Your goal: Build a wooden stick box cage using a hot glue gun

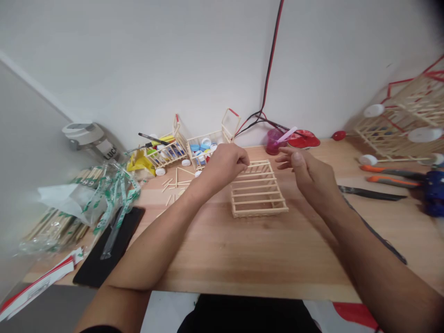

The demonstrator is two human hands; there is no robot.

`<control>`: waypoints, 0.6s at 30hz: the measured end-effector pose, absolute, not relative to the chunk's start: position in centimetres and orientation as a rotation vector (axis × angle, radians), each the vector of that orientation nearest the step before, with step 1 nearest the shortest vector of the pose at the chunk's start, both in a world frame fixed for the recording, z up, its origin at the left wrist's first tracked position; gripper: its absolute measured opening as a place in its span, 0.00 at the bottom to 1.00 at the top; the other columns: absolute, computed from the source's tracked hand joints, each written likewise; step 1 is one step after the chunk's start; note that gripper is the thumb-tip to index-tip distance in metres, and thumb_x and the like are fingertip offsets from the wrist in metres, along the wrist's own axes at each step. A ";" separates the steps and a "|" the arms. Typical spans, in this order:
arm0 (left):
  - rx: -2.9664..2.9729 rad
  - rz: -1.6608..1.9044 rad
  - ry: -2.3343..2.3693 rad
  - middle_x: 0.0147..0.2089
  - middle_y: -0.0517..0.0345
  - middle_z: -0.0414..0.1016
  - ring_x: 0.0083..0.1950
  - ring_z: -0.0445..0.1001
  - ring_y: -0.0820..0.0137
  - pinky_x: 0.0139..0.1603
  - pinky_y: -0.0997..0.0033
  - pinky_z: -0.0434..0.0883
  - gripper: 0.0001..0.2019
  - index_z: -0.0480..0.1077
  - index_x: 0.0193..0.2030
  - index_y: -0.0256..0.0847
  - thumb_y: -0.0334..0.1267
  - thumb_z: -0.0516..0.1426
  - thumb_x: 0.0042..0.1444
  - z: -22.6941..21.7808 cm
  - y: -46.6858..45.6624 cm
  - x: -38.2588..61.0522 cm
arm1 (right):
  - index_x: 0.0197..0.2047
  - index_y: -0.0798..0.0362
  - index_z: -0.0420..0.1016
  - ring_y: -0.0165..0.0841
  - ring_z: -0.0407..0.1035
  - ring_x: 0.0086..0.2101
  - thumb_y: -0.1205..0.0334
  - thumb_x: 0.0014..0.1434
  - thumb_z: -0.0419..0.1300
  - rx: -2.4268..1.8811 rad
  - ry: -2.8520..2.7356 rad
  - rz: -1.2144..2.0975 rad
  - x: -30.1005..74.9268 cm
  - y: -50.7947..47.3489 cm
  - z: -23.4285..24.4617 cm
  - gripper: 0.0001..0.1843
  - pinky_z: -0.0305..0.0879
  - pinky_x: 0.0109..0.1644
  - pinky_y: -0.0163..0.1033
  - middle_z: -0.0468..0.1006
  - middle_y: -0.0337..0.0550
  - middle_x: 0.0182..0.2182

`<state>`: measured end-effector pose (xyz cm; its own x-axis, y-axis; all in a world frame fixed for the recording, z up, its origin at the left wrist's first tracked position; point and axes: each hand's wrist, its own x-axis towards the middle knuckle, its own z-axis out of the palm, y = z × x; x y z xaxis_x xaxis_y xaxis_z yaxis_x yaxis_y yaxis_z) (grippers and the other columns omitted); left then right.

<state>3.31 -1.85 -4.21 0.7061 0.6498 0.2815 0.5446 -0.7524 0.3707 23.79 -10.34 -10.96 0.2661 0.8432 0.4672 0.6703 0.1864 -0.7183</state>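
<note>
A small slatted frame of wooden sticks (260, 194) lies on the table in front of me, its slats running left to right. My left hand (227, 161) is above the frame's far left corner, fingers curled in and pressed together; whatever they may hold is hidden. To the right of the frame hovers my right hand (307, 173), fingers apart and pointing left, with nothing visible in them. Short cut stick pieces (176, 180) are scattered left of the frame, partly behind my left forearm.
Small stick carts (166, 155) with bottle-cap wheels and a purple cup (274, 141) stand by the wall. Bagged sticks (65, 222) and a black pad (104, 259) are at left. Orange-handled pliers (391, 177), a black blade (374, 193) and a large stick model (398, 125) are right.
</note>
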 end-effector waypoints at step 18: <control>2.713 0.561 0.954 0.32 0.55 0.81 0.35 0.76 0.69 0.40 0.70 0.66 0.10 0.78 0.30 0.37 0.23 0.56 0.51 -4.2 -2.2 3.3 | 0.56 0.48 0.74 0.39 0.78 0.40 0.47 0.71 0.44 -1.529 -1.440 0.229 23.7 -10.3 -11.0 0.24 0.69 0.50 0.49 0.82 0.46 0.42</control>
